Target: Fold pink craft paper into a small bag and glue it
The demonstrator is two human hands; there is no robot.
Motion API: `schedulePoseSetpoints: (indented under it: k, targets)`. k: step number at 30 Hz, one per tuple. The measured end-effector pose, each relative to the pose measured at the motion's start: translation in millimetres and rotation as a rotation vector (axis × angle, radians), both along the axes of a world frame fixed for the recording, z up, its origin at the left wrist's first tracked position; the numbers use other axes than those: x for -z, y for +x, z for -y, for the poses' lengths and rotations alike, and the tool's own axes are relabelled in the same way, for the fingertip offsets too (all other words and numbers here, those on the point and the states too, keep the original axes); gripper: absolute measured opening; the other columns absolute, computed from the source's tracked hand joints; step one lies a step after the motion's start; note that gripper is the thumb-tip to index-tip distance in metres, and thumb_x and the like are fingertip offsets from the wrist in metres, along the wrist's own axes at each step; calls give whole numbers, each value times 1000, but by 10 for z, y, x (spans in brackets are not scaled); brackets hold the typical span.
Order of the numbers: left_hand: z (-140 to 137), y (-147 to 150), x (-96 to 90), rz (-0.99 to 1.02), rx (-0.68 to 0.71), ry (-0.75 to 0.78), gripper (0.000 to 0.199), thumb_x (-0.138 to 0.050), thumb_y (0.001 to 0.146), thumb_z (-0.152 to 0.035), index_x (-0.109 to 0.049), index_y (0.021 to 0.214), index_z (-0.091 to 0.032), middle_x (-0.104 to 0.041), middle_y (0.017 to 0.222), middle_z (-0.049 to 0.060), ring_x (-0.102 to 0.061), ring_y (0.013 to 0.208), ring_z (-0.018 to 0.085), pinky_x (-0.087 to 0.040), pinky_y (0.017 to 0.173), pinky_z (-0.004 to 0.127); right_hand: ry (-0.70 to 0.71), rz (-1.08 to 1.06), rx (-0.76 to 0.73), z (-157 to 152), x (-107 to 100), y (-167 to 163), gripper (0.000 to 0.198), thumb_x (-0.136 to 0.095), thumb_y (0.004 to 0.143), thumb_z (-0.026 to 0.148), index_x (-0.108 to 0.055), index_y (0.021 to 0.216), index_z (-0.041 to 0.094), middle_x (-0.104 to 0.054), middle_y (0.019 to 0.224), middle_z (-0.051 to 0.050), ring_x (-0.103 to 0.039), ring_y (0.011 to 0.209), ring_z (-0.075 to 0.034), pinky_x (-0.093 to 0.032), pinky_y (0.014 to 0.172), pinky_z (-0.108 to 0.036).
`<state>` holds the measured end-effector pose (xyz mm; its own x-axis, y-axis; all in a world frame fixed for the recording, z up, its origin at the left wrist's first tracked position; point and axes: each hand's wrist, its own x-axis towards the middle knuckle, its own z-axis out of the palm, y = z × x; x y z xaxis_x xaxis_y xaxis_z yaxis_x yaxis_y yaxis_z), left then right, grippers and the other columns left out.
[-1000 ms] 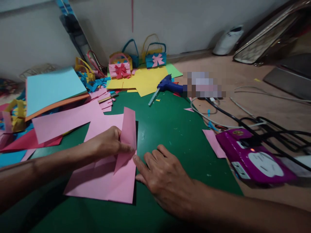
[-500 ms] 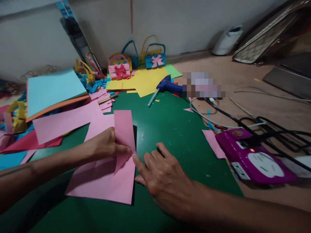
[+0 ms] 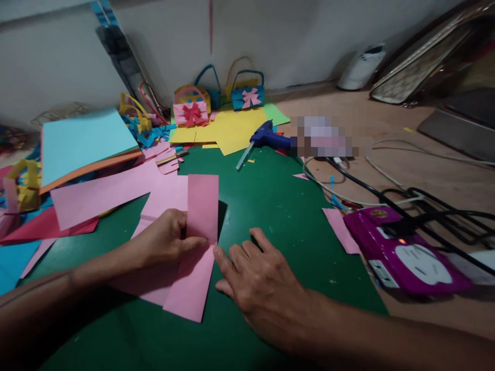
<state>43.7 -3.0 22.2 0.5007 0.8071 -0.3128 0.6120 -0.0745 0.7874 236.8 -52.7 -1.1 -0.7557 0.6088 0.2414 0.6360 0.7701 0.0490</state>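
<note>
A pink sheet of paper has its right side folded over into a long strip. My left hand is closed on this paper, with its thumb pressed on the strip near the right edge and the other fingers curled. My right hand touches that edge with its index fingertip. Its fingers are apart, the thumb separate below and the little finger stretched out, and nothing is gripped. A second pink piece of paper lies at the upper left, near the left hand. The left forearm covers some of the folded sheet.
Behind the green tabletop lie a blue glue gun and yellow paper. Small paper bags stand by the wall. Blue sheets are stacked left. A purple power strip with cables sits right.
The fold now runs down to the sheet's lower end, where the right side lay flat before. The strip's top has shifted slightly right with my left hand. My right hand is almost still.
</note>
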Motion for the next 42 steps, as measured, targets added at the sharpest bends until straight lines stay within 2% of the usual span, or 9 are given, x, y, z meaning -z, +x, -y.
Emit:
schedulePoseSetpoints:
  k: [7, 13, 19, 23, 26, 31, 37, 42]
  targets:
    - [12, 0, 10, 16, 11, 14, 28, -50, 74, -17, -37, 49, -14, -33, 45, -6, -28, 42, 4, -19, 38, 15, -9, -23, -15, -22, -4, -9, 37, -56, 81, 38, -57, 109, 13, -61, 73, -4, -55, 68, -20, -34, 81, -46]
    - [-34, -42, -15, 17, 69, -51, 23, -48, 73, -15, -44, 50, -13, -37, 45, -6, -32, 41, 4, -23, 37, 15, 6, -34, -6, -31, 11, -13, 40, -60, 78, 38, -57, 109, 11, -60, 72, -3, -55, 67, -20, -33, 83, -47]
    - [-42, -72, 14, 40, 95, 19, 17, -46, 73, -11, -43, 57, -14, -36, 53, -6, -32, 48, 5, -25, 42, 15, 46, -37, -20, -26, 3, -9, 39, -59, 79, 38, -59, 107, 11, -60, 70, -4, -54, 66, -20, -33, 83, -46]
    - [-79, -92, -15, 24, 157, 33, 12, -44, 76, -13, -48, 65, -13, -41, 59, -4, -36, 53, 7, -30, 48, 16, 10, -56, -50, -38, -24, -15, 34, -61, 79, 35, -59, 106, 14, -58, 68, -2, -52, 62, -18, -34, 81, -44]
    - [-132, -98, -49, 9, 173, -16, 13, -43, 80, -18, -51, 72, -12, -43, 62, -4, -37, 55, 7, -30, 49, 17, -21, -61, -56, -54, -38, -16, 31, -61, 79, 33, -59, 105, 16, -57, 67, -2, -52, 62, -17, -33, 82, -43]
    - [-194, -129, -26, 133, 178, -178, 20, -44, 83, -27, -55, 76, -11, -47, 64, -3, -40, 55, 8, -33, 51, 18, -33, -112, -108, -69, -25, -3, 17, -51, 85, 22, -61, 97, 19, -56, 64, 0, -48, 57, -15, -33, 83, -42]
    - [-194, -159, -14, 164, 204, -201, 23, -43, 84, -25, -58, 80, -9, -48, 63, -2, -40, 54, 8, -33, 50, 18, 14, -116, -99, -51, 12, -23, 28, -51, 85, 32, -61, 102, 13, -57, 64, -2, -48, 58, -16, -35, 83, -43]
    - [-211, -177, -57, 166, 281, -185, 20, -44, 81, -16, -61, 90, -10, -56, 74, 0, -45, 58, 9, -35, 52, 18, 48, -101, -76, -65, 9, -51, 32, -51, 85, 35, -62, 102, 10, -57, 62, -2, -48, 55, -16, -36, 81, -44]
